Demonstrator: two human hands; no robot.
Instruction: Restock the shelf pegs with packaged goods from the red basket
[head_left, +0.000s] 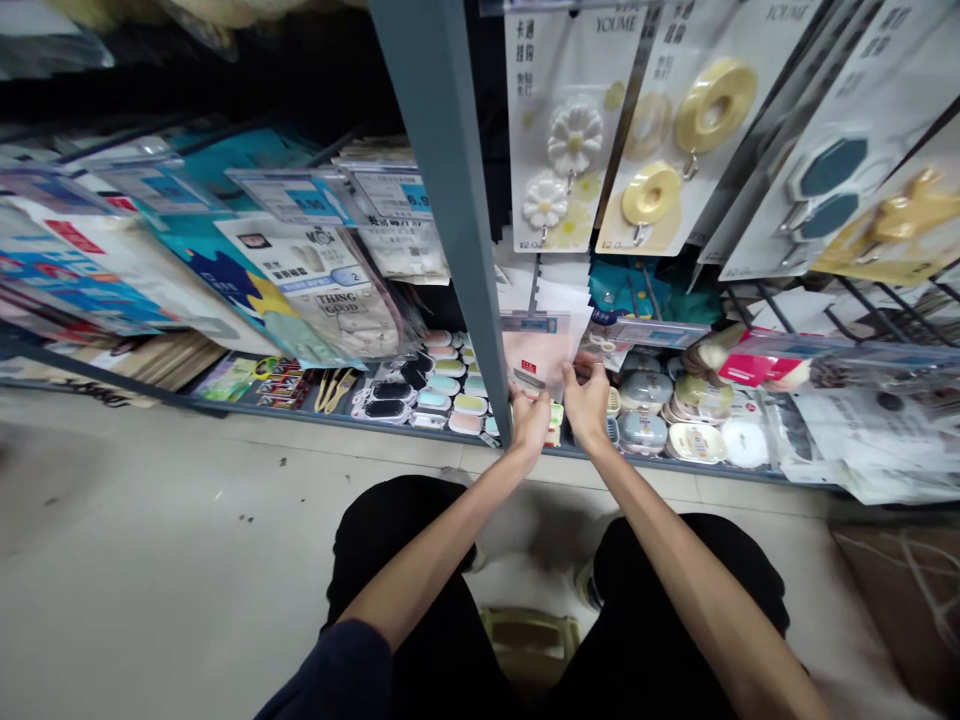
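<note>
A pale pink flat packet (541,350) with a small red label hangs low on the rack, just right of the grey upright. My left hand (531,418) is closed at its lower left edge, the fingertips partly hidden. On the other side, my right hand (587,400) has its fingers curled at the packet's lower right edge. Between my hands, a small green and white package (555,424) shows on the bottom shelf. Right of my right hand lie grey-blue soap boxes (643,430).
The grey upright (450,180) stands close to my left hand. Carded hooks (574,140) hang above. Hairbrushes (450,385) lie on the shelf to the left, with hanging packs (315,270) above them. A yellow-green stool (531,640) is between my legs; a brown box (892,590) stands at right.
</note>
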